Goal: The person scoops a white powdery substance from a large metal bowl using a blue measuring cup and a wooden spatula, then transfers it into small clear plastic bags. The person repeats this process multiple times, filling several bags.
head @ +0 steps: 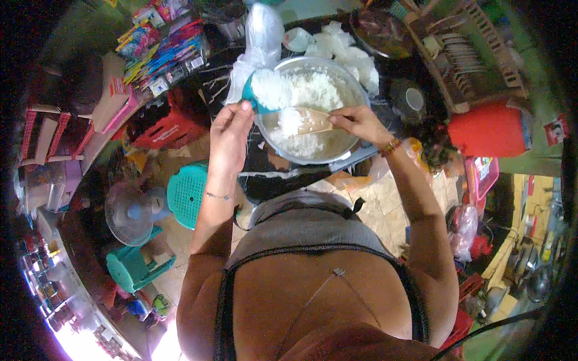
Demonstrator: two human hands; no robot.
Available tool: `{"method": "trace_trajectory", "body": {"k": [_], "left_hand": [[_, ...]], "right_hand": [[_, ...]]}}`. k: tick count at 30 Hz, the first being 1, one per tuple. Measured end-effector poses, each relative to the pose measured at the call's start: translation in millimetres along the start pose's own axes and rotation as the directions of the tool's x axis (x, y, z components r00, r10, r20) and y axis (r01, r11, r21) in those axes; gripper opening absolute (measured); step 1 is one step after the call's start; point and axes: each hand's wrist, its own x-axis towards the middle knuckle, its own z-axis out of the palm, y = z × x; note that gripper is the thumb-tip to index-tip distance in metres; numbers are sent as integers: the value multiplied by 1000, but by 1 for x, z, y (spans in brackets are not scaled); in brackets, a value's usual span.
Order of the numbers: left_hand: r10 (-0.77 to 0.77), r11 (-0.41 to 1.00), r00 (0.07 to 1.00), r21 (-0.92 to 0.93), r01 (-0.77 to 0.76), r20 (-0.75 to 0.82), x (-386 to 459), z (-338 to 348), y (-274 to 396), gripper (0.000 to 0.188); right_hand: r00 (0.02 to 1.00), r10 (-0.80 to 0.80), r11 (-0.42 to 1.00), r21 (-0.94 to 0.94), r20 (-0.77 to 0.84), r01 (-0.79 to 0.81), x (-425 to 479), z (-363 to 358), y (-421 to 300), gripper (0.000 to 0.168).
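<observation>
A wide metal pot stands before me with a white, crumbly food in it that looks like cooked rice. My left hand grips the rim of a teal plastic bowl heaped with the same white food, held over the pot's left side. Between the fingers of my right hand is the narrow end of a wooden rice paddle. Its broad end carries a white clump and lies beside the bowl, above the pot's contents. Whether the paddle touches the bowl is unclear.
Behind the pot are filled white plastic bags and a round lid or pan. A dish rack with plates stands at upper right, above a red container. Teal stools and an electric fan are on the left.
</observation>
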Motion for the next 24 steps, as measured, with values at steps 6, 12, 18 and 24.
{"method": "trace_trajectory", "body": {"k": [6,12,18,24], "left_hand": [[-91,996,996,-15,91,0,9,1,-22,15],[-323,914,940,-224,339,107,4,24,-33,11],[-209,973,962,-58,222,173,-5,19,-47,7],[-145,972,959,-145,183,242,-12,28,-31,7]], "right_hand": [[856,-230,973,-103,-463,206,-30,-18,-14,26],[833,-429,772,-621,-349,137,-50,24,-33,62],[916,-305,662,-750,-259,8,-58,4,-58,54],[878,-152,976,-210,-455,60,-27,-16,-21,25]]}}
